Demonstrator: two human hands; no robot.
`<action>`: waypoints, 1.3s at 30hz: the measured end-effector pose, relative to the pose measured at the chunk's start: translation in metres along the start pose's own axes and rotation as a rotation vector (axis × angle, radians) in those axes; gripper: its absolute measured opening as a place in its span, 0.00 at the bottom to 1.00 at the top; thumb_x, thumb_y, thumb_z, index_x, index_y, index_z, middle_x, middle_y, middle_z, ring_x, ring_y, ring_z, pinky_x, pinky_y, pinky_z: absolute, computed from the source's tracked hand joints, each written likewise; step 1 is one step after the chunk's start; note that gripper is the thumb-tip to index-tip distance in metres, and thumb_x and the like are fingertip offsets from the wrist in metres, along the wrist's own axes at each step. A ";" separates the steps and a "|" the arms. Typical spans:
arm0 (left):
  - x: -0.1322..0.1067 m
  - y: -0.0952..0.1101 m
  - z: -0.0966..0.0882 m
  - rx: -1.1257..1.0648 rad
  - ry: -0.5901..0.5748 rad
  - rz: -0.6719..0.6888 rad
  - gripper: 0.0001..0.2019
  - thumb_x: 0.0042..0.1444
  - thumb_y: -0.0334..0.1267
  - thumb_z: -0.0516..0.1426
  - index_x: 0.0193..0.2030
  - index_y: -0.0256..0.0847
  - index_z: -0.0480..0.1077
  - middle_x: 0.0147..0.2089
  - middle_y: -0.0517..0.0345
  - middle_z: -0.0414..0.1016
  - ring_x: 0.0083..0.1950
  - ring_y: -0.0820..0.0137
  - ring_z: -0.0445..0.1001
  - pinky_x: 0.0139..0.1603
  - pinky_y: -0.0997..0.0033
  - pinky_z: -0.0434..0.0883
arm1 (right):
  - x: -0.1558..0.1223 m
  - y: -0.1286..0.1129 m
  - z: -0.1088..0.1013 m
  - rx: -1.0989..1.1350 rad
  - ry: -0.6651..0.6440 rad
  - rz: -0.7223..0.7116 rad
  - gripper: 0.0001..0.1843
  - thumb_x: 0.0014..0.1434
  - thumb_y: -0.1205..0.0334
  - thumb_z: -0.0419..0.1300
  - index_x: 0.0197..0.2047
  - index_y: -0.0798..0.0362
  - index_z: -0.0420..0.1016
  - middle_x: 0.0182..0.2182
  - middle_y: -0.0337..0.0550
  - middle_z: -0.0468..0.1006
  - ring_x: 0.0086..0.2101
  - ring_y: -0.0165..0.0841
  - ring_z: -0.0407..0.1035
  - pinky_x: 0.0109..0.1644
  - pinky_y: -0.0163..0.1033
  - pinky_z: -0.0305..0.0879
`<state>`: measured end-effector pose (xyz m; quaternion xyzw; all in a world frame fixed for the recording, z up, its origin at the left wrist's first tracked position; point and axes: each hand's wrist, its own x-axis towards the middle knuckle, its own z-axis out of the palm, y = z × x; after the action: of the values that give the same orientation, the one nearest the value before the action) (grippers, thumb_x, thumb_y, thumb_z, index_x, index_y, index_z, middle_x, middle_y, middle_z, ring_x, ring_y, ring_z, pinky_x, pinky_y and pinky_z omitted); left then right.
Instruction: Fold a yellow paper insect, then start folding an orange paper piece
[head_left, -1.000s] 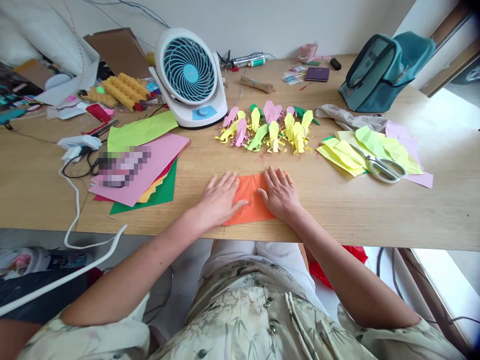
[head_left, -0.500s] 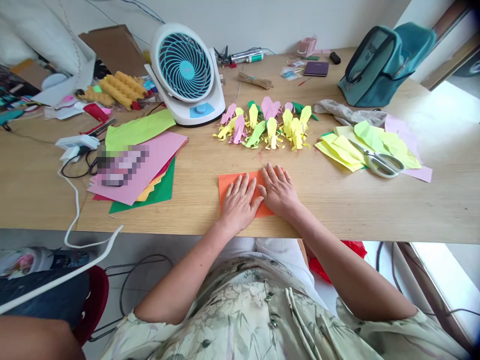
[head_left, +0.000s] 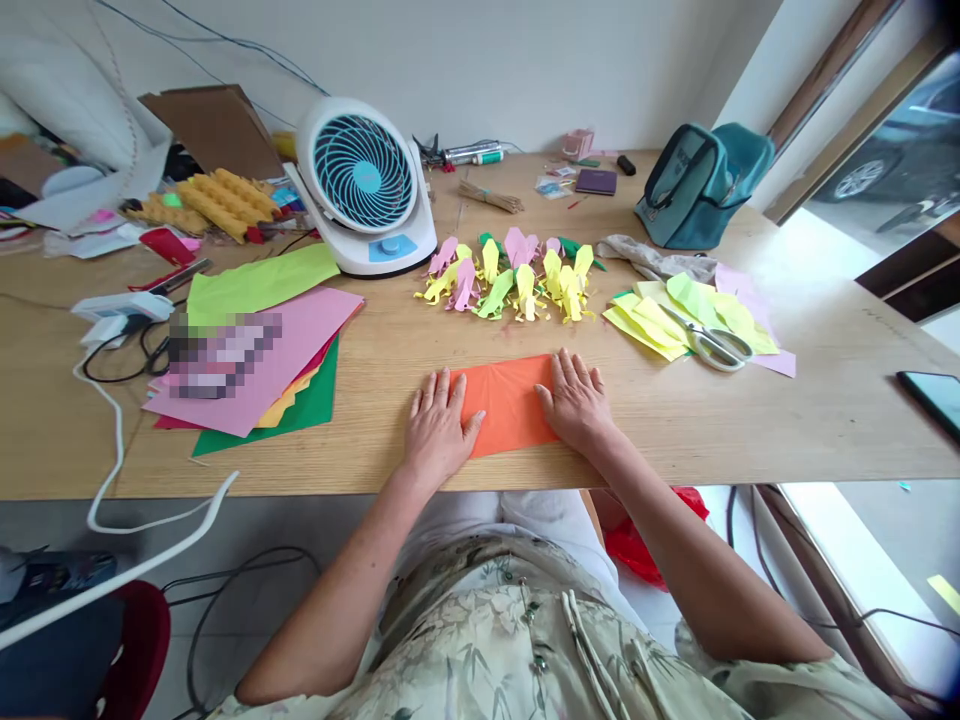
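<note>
An orange sheet of paper (head_left: 511,405) lies flat on the wooden table near its front edge, with faint creases across it. My left hand (head_left: 441,428) rests flat over its left end, fingers stretched out and the thumb pointing inward. At the right end my right hand (head_left: 577,402) lies flat, fingers extended, partly covering the paper's edge. Neither hand grips anything. Beyond the sheet stands a group of cut and folded paper figures (head_left: 525,290) in yellow, pink and green.
Scissors (head_left: 720,348) lie on yellow and green paper pieces (head_left: 645,325) at the right. Stacked coloured sheets (head_left: 300,345) are at the left, below a white fan (head_left: 366,180). A teal bag (head_left: 686,190) stands at the back right, a phone (head_left: 930,400) at the right edge.
My hands have slid apart along the orange paper, from its middle to its two ends, uncovering its centre. The camera view has shifted, showing more on the right.
</note>
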<state>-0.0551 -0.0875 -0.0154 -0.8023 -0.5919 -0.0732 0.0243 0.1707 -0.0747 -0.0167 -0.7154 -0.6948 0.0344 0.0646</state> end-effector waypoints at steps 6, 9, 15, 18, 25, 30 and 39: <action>0.000 0.001 0.000 -0.015 0.011 0.002 0.32 0.67 0.52 0.44 0.71 0.33 0.55 0.74 0.37 0.51 0.74 0.49 0.51 0.69 0.47 0.55 | -0.013 -0.035 -0.013 0.009 0.174 -0.207 0.36 0.69 0.51 0.43 0.72 0.65 0.48 0.72 0.56 0.42 0.71 0.49 0.35 0.72 0.59 0.33; 0.000 0.000 0.001 -0.013 -0.001 -0.009 0.32 0.67 0.51 0.42 0.71 0.32 0.55 0.73 0.37 0.51 0.74 0.50 0.51 0.70 0.47 0.55 | -0.008 -0.059 -0.007 0.060 0.030 -0.468 0.34 0.70 0.50 0.41 0.73 0.58 0.49 0.72 0.49 0.45 0.71 0.44 0.38 0.72 0.52 0.37; 0.001 0.000 0.002 0.020 0.012 -0.015 0.31 0.67 0.49 0.43 0.71 0.34 0.54 0.74 0.37 0.50 0.74 0.48 0.51 0.68 0.41 0.55 | 0.008 -0.039 0.009 0.058 -0.051 -0.317 0.35 0.70 0.46 0.41 0.73 0.58 0.50 0.72 0.48 0.47 0.70 0.43 0.42 0.72 0.50 0.39; 0.000 0.001 0.001 0.019 0.026 -0.012 0.31 0.67 0.49 0.43 0.71 0.34 0.55 0.74 0.38 0.51 0.73 0.48 0.51 0.68 0.41 0.55 | 0.008 -0.012 0.008 0.031 -0.028 -0.189 0.35 0.70 0.47 0.41 0.73 0.58 0.49 0.72 0.47 0.47 0.70 0.42 0.43 0.72 0.50 0.40; -0.003 -0.003 0.000 0.012 0.014 -0.045 0.31 0.67 0.50 0.41 0.71 0.34 0.54 0.74 0.38 0.51 0.73 0.47 0.52 0.67 0.37 0.55 | 0.003 0.002 0.005 -0.019 -0.018 -0.100 0.35 0.70 0.46 0.38 0.73 0.56 0.48 0.72 0.46 0.47 0.70 0.45 0.43 0.71 0.58 0.40; -0.006 0.000 -0.009 0.012 0.056 -0.024 0.31 0.67 0.48 0.41 0.73 0.35 0.50 0.75 0.39 0.48 0.75 0.46 0.46 0.68 0.31 0.48 | 0.000 0.000 0.001 -0.026 -0.019 -0.089 0.36 0.70 0.46 0.38 0.73 0.57 0.48 0.72 0.49 0.44 0.70 0.49 0.40 0.70 0.62 0.38; -0.005 0.009 0.000 -0.058 -0.083 0.378 0.33 0.68 0.53 0.40 0.74 0.37 0.47 0.76 0.49 0.45 0.76 0.56 0.45 0.72 0.46 0.51 | -0.002 0.002 0.002 -0.007 -0.005 -0.125 0.37 0.69 0.44 0.37 0.73 0.58 0.48 0.72 0.48 0.46 0.70 0.48 0.41 0.71 0.61 0.39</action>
<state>-0.0482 -0.0953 -0.0160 -0.9019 -0.4287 -0.0512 -0.0096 0.1728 -0.0771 -0.0186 -0.6709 -0.7383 0.0297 0.0624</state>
